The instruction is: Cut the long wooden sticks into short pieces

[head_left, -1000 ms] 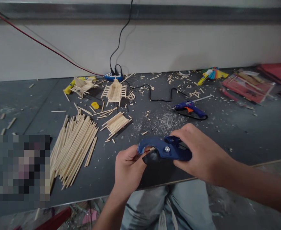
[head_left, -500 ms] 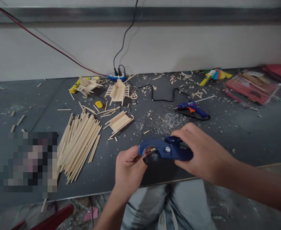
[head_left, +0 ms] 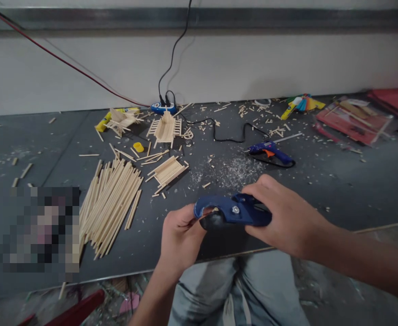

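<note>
My right hand (head_left: 287, 215) is wrapped round the handles of a blue pipe cutter (head_left: 224, 203), held above the table's front edge. The cutter's curved jaw points left, and its dark blade sits below the jaw. My left hand (head_left: 181, 233) is closed at the jaw, with the thumb and fingers pinched together. A small pale end of a wooden stick (head_left: 215, 209) shows between jaw and blade, beside the left fingertips; the rest of that stick is hidden. To the left lies a pile of wooden sticks (head_left: 113, 203).
Small stick-built models (head_left: 166, 129) stand at the back, with a flat stick panel (head_left: 168, 172) nearer. A blue glue gun (head_left: 270, 151) rests on the right, its black cord running to a power strip (head_left: 164, 107). Sawdust and offcuts are scattered about. A red packet (head_left: 353, 122) lies far right.
The whole view has shifted slightly. Both hands keep the same grip on the cutter and at its jaw, with no clear movement between them.
</note>
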A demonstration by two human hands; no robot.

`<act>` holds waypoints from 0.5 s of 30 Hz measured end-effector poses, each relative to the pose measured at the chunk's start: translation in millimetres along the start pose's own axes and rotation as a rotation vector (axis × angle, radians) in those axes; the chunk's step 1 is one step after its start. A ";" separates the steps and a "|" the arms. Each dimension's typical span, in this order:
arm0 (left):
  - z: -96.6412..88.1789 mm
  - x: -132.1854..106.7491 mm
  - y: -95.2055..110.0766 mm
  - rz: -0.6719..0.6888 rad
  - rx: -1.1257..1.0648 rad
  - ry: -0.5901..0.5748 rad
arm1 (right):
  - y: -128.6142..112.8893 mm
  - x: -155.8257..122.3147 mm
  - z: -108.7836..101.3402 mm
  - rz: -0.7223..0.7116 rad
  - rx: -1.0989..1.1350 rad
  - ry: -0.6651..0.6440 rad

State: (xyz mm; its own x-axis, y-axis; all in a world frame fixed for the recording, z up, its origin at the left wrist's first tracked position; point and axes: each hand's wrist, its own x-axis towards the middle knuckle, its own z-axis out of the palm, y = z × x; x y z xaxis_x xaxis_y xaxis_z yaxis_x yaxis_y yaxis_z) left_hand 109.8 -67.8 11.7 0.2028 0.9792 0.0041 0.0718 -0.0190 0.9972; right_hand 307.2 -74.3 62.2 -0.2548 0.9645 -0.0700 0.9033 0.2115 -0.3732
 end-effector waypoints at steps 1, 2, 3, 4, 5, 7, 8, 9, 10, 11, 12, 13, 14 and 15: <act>-0.7 -0.3 0.0 -0.012 0.010 0.010 | -1.1 0.8 -0.2 0.007 0.000 -0.007; -1.4 -0.5 0.1 -0.025 0.019 0.018 | -2.1 1.9 -0.3 0.012 0.000 -0.014; -2.0 -0.6 0.4 -0.036 0.025 0.023 | -2.8 3.1 -0.3 0.015 -0.001 -0.020; -2.5 -0.5 0.8 -0.045 0.029 0.026 | -3.0 4.4 0.0 0.017 -0.003 -0.021; -2.8 -0.4 1.3 -0.051 0.030 0.027 | -2.8 5.7 0.5 0.017 -0.007 -0.019; -2.5 0.3 2.0 -0.060 0.033 0.020 | -0.9 7.8 2.7 0.012 -0.014 -0.011; -1.9 0.8 2.0 -0.065 0.032 0.019 | 0.7 8.6 4.4 0.007 -0.017 -0.006; -1.0 1.2 1.4 -0.073 0.027 0.019 | 2.5 9.2 6.6 0.000 -0.020 0.000; 0.2 1.5 0.4 -0.081 0.017 0.017 | 4.6 9.8 9.1 -0.009 -0.024 0.004; 1.7 1.8 -1.2 -0.091 -0.002 0.016 | 6.8 10.4 11.7 -0.019 -0.030 0.006; 3.5 2.0 -3.4 -0.104 -0.028 0.017 | 8.9 11.2 14.4 -0.026 -0.037 0.007; 5.5 2.1 -5.9 -0.124 -0.064 0.023 | 11.1 12.2 17.0 -0.030 -0.045 0.009; 7.7 2.2 -8.6 -0.147 -0.106 0.035 | 13.2 13.5 19.3 -0.032 -0.053 0.015; 10.0 2.3 -11.4 -0.173 -0.151 0.049 | 15.3 15.0 21.3 -0.029 -0.060 0.024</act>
State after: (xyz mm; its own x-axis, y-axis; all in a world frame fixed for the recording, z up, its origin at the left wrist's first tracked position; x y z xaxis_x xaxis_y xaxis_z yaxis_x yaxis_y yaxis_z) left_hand 119.2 -67.4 -0.4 0.1519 0.9740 -0.1679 -0.0461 0.1766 0.9832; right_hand 309.8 -60.0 35.7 -0.2734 0.9612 -0.0375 0.9148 0.2478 -0.3189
